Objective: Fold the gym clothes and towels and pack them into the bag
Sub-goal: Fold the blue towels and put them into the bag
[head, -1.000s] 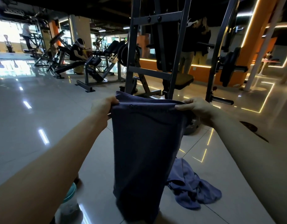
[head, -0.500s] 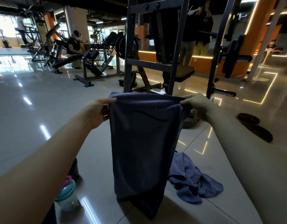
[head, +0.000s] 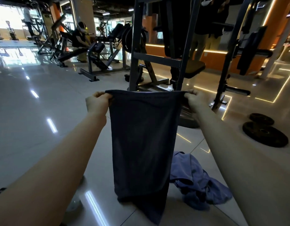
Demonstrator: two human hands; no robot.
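As left hand [head: 96, 103], right hand [head: 192, 99] pinch, garment [head: 142, 144] hangs.

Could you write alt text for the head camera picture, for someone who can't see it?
A person's left hand and right hand pinch the top corners of a dark blue garment, holding it up so it hangs flat in front of them in a gym. A crumpled lighter blue cloth lies on the glossy tiled floor below, with weight plates to the right.
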